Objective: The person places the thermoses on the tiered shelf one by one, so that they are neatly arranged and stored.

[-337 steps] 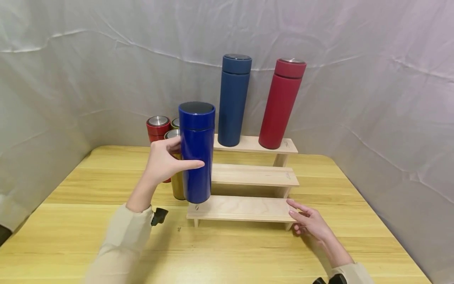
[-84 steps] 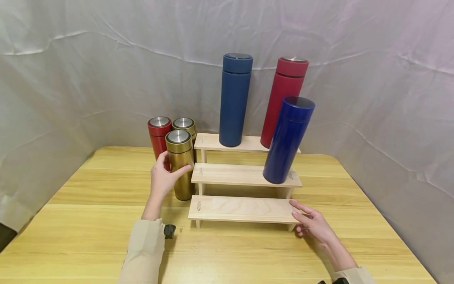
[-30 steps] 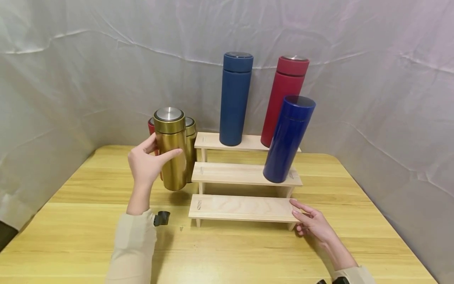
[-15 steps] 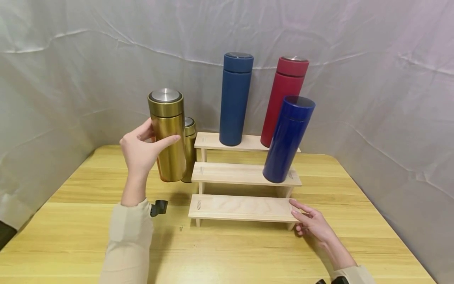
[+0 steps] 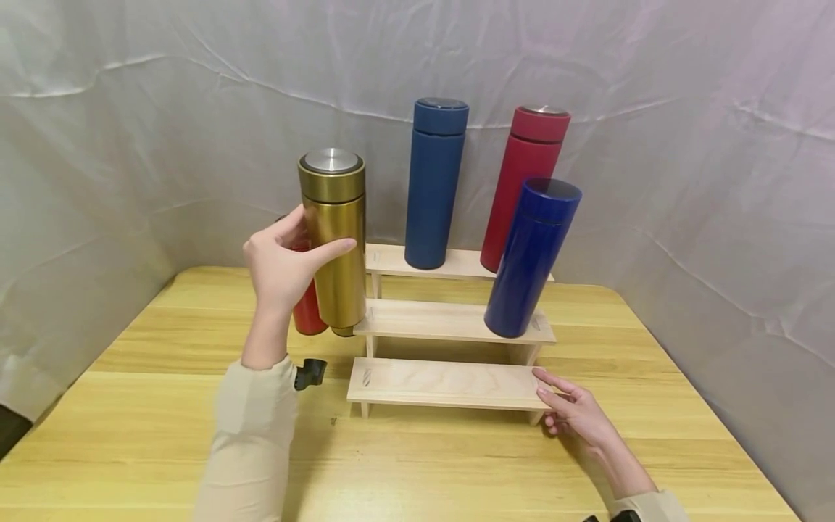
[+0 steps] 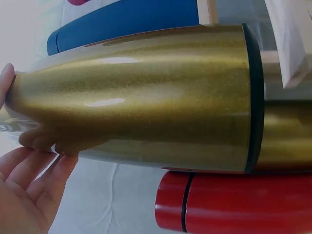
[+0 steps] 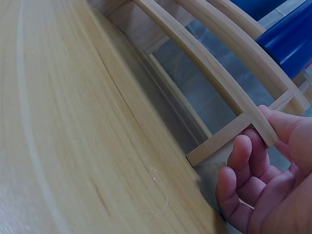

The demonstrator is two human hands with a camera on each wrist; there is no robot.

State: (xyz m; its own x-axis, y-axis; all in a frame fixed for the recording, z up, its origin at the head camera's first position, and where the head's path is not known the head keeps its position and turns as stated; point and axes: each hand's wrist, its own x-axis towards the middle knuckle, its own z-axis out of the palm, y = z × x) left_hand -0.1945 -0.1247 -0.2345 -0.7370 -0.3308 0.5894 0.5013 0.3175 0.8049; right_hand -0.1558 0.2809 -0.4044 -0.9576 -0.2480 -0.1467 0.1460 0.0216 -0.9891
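Observation:
My left hand [image 5: 277, 268] grips a gold thermos bottle [image 5: 342, 290], thumb in front, and holds it upright in the air by the left end of a three-step wooden display stand [image 5: 443, 319]. A red thermos bottle [image 5: 309, 312] stands on the table behind that hand, partly hidden. Another gold bottle [image 6: 287, 136] is mostly hidden behind the held one. My right hand [image 5: 577, 413] pinches the right end of the bottom step; in the right wrist view the thumb lies on top and the other fingers curl below.
On the top step stand a tall dull-blue bottle [image 5: 433, 196] and a tall dark-red bottle [image 5: 522, 181]. A glossy blue bottle [image 5: 531, 261] is at the right end of the middle step. The wooden table [image 5: 417, 471] is bordered by pale cloth walls [image 5: 196, 159].
The blue bottle went from my left hand to the middle step's right end. My left hand then took the front gold bottle, lifted it, and moved it right. My right hand stays put.

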